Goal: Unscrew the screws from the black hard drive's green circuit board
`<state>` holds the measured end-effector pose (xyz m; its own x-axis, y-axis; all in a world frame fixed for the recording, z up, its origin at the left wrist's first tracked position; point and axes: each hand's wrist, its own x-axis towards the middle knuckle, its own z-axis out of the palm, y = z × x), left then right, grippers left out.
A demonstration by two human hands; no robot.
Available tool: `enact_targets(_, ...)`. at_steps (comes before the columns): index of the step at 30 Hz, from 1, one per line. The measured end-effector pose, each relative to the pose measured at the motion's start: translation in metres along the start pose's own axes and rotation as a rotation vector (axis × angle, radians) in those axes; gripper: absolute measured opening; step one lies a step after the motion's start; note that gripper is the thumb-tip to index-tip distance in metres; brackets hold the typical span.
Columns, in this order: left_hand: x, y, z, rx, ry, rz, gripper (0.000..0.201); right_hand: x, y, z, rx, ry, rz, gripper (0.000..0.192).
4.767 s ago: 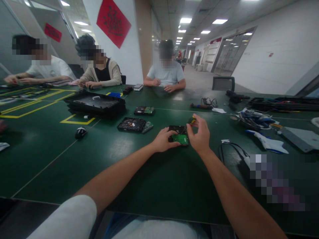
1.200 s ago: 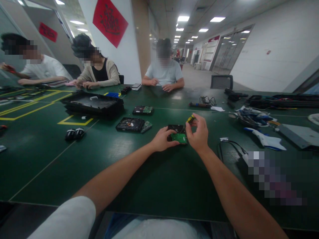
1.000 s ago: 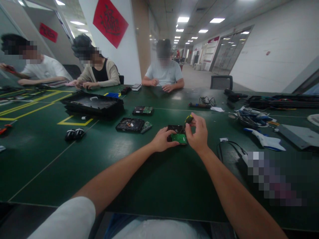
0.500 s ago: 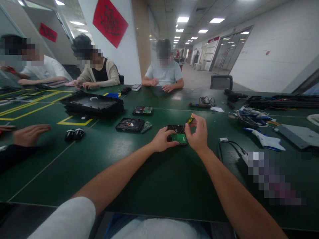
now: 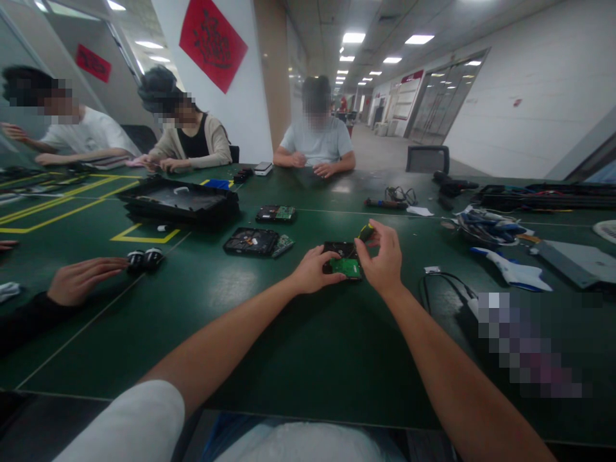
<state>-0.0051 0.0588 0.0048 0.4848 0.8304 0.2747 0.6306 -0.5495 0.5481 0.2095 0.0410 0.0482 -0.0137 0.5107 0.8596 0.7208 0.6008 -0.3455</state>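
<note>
The left hand (image 5: 312, 272) presses down on a black drive (image 5: 341, 258) with a green circuit board on top, lying on the table (image 5: 269, 333). Just above it, the right hand (image 5: 384, 262) pinches a small yellow-and-black screwdriver (image 5: 364, 232), tip slanting down toward the drive.

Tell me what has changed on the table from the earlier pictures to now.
A co-worker's hand has come in from the left edge toward the two small black objects. The left hand still steadies the hard drive; the right hand still holds the screwdriver.
</note>
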Motion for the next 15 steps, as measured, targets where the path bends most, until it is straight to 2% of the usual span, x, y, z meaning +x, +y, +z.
enact_targets(15,-0.0006,0.0009,0.0007,-0.044,0.033,0.017,0.062,-0.0015,0.0018,0.0023,0.035,-0.004,-0.011,0.051)
